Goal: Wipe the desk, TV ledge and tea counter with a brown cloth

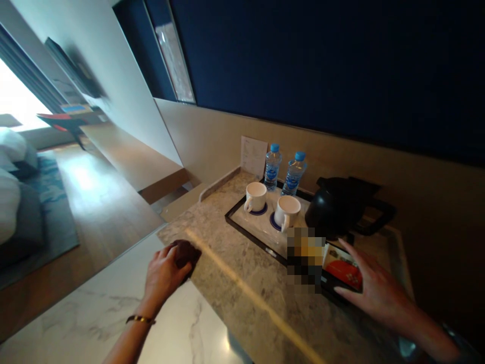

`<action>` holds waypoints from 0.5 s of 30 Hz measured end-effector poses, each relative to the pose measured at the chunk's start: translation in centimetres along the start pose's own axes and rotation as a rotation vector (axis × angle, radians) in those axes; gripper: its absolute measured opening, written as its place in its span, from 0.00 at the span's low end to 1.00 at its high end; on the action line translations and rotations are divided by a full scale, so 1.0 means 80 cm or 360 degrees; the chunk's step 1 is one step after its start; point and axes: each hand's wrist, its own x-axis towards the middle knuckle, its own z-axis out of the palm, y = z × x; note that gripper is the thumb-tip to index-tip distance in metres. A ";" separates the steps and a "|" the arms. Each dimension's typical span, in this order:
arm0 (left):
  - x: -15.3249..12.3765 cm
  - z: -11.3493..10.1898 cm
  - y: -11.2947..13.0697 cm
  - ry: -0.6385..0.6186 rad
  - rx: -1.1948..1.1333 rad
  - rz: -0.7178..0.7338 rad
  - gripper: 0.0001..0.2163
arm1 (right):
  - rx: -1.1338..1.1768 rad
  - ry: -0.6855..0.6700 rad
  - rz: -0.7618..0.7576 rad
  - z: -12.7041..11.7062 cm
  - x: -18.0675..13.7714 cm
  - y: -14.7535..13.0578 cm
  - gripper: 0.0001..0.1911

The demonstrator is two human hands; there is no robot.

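Observation:
My left hand (164, 273) is closed over a bunched dark brown cloth (186, 253), which rests on the grey stone counter (231, 273) by its edge with the white marble top. At the right, my right hand (375, 288) has its thumb and fingers spread around the right end of a black holder containing a red and white packet (343, 268). I cannot tell whether the fingers touch it. The holder's left part is blurred out. Behind it, a black-rimmed tray (252, 236) carries two white cups, one cup (256, 196) left of the other cup (288, 210), both on dark blue coasters.
Two water bottles with blue caps, one bottle (273, 167) beside another bottle (293, 174), stand at the tray's back. A black kettle (329, 207) is at the right, its handle pointing right. A white card (253, 155) leans on the wall. The white marble top (94, 313) lies front left.

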 end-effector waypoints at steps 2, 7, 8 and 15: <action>-0.013 -0.006 0.031 -0.0080 -0.0067 0.0190 0.23 | 0.0015 0.0075 -0.0007 -0.006 -0.003 0.002 0.47; -0.065 -0.007 0.126 -0.0252 -0.0508 0.0624 0.23 | -0.0003 0.0248 0.0200 -0.028 -0.033 0.033 0.47; -0.073 -0.011 0.143 -0.0304 -0.0613 0.0671 0.22 | -0.0012 0.0273 0.0245 -0.030 -0.042 0.041 0.47; -0.048 -0.076 0.263 -0.0279 -0.0766 0.1035 0.21 | -0.0040 0.0466 0.0399 -0.034 -0.090 0.061 0.46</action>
